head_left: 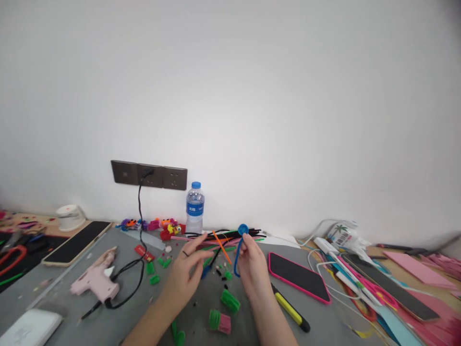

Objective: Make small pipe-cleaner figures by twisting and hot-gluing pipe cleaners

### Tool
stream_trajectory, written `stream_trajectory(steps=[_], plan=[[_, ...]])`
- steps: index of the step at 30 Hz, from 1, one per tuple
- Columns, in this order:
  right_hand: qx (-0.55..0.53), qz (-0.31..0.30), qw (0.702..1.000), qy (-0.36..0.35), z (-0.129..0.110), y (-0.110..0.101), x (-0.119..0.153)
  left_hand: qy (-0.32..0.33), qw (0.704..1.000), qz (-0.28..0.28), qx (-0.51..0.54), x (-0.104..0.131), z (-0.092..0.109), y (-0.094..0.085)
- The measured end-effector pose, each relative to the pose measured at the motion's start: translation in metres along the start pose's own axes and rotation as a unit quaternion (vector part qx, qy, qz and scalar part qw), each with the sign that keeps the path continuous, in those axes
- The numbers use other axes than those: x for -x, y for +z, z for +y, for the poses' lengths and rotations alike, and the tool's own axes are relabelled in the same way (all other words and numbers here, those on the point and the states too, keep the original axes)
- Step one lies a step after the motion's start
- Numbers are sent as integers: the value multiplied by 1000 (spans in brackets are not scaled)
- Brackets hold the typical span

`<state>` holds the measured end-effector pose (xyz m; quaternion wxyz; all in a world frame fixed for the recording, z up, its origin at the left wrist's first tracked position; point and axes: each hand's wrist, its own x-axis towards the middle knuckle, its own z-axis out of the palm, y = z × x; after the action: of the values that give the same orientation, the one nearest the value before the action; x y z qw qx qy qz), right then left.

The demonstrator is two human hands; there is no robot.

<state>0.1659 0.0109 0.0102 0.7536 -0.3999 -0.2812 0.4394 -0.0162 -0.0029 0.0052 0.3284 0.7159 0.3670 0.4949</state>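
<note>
Currently, right hand (252, 262) pinches a coiled blue stem (243, 229); left hand (183, 274) spreads.

White object (32, 328) (lower left) partly off-frame

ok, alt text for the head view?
The right hand holds a blue stem with a coiled end over a cluttered gray table, the left hand open beside it. Around them lie green pieces, a glue gun, a cutter and a pink-cased phone; a bottle stands by the wall.

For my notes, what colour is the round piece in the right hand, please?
The round piece is blue, seen best in the head view.
</note>
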Motion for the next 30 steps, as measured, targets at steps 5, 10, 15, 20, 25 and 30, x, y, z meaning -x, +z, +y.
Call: stream_trajectory(steps=[5, 10, 15, 20, 25, 30], plan=[[41, -58, 997, -6, 0, 10, 13, 144, 966, -185, -112, 7, 9, 5], [117, -229, 964, 70, 0, 17, 26, 187, 932, -230, -208, 8, 11, 8], [146, -293, 938, 111, 6, 19, 31, 166, 912, -247, -282, 11, 6, 10], [152, -308, 933, 111, 6, 20, 32, 152, 907, -259, -296, 11, 4, 11], [137, -309, 934, 115, 6, 22, 35, 135, 919, -252, -271, 14, 1, 11], [119, -304, 936, 129, 6, 23, 35, 128, 922, -255, -263, 16, -2, 11]])
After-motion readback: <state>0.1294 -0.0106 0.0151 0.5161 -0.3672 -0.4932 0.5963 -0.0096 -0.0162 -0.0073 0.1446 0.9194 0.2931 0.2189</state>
